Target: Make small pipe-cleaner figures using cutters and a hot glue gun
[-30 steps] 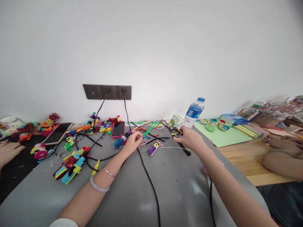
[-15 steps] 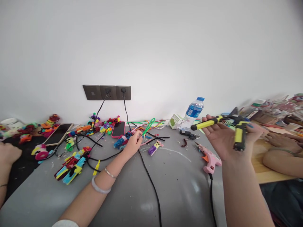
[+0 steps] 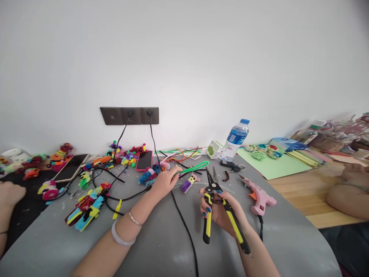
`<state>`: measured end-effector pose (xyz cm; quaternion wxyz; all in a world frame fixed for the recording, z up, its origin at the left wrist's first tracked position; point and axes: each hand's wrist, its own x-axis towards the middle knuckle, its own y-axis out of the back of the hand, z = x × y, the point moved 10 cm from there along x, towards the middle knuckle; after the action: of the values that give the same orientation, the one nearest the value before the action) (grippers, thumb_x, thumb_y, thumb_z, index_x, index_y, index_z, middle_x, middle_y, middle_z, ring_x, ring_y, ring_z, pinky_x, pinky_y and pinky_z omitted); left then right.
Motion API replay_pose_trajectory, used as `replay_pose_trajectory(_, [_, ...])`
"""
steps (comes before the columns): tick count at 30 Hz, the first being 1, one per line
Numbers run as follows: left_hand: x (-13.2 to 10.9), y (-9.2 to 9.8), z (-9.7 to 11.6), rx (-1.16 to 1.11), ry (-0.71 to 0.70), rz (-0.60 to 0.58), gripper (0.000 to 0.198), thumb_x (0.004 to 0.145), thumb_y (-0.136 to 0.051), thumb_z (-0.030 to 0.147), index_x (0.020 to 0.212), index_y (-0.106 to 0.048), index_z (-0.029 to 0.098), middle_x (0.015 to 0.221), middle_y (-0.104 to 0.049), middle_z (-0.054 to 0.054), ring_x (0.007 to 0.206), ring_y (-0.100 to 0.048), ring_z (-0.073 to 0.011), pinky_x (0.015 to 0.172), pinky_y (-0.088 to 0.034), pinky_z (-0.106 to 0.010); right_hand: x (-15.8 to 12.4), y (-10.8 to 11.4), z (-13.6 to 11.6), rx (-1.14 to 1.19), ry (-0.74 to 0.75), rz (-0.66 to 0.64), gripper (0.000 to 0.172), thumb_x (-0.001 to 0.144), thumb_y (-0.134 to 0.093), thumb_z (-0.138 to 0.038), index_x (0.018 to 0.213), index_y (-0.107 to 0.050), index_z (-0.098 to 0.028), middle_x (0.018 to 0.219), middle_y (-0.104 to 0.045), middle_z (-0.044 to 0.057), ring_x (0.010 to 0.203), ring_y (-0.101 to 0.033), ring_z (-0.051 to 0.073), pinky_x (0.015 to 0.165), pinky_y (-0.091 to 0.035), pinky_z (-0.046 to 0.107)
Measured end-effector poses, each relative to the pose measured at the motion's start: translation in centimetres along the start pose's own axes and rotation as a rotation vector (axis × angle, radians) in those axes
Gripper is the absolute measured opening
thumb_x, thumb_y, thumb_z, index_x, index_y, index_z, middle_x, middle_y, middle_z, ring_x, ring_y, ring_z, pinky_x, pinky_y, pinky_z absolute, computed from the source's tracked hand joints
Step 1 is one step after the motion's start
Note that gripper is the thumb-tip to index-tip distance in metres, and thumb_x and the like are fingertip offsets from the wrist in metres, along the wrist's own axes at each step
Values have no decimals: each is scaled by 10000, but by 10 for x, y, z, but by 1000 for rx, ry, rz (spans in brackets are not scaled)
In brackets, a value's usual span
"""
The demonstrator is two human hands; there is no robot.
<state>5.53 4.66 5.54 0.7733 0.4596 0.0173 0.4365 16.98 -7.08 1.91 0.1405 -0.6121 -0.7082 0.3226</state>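
My left hand (image 3: 166, 180) pinches one end of a green pipe cleaner (image 3: 196, 167), which is folded over and reaches right above the grey mat (image 3: 161, 246). My right hand (image 3: 223, 213) grips yellow-and-black wire cutters (image 3: 215, 204) by the handles, with the jaws spread and pointing up toward the pipe cleaner. The jaw tips sit just below and right of the green loop, not touching it. A small purple and yellow pipe-cleaner figure (image 3: 188, 182) lies between the two hands.
A pink glue gun (image 3: 259, 195) lies right of the cutters, its black cord running toward me. Keys (image 3: 232, 166), a water bottle (image 3: 236, 138), a small carton (image 3: 215, 149), two phones (image 3: 144, 159) (image 3: 70, 167), colourful craft figures (image 3: 86, 204) and cables crowd the back. Other people's hands rest at the left (image 3: 10, 194) and right (image 3: 346, 188) edges.
My right hand has come back from the right with the cutters, turning them jaws-up near the mat's middle. My left hand has pulled the green pipe cleaner a little nearer and lower.
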Motion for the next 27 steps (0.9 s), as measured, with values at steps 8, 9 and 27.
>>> replay_pose_trajectory(8, [-1,1,10,87,-105,24,286,961,-372,222,1134,-598,192,832,-701,-46,573,-582,-135,595,-396,-236,10,-2,-9,-14,-18,-7,414,834,-515,-448,1129,-600,-171,691,-590,40,638,-581,218,644,-431,352])
replay_pose_trajectory(9, [-2,1,11,101,-121,29,285,961,-374,219,1129,-602,193,809,-697,-40,568,-581,-134,591,-395,-233,11,-1,-11,-11,-1,9,417,835,-511,-447,1143,-592,-178,688,-587,36,636,-579,219,640,-433,355])
replay_pose_trajectory(27, [0,17,-3,12,-11,109,201,930,-394,195,1011,-578,206,674,-664,12,583,-598,-138,612,-399,-230,1,32,-44,-36,233,292,297,731,-679,-456,887,-583,-223,491,-434,-56,434,-415,126,489,-365,273])
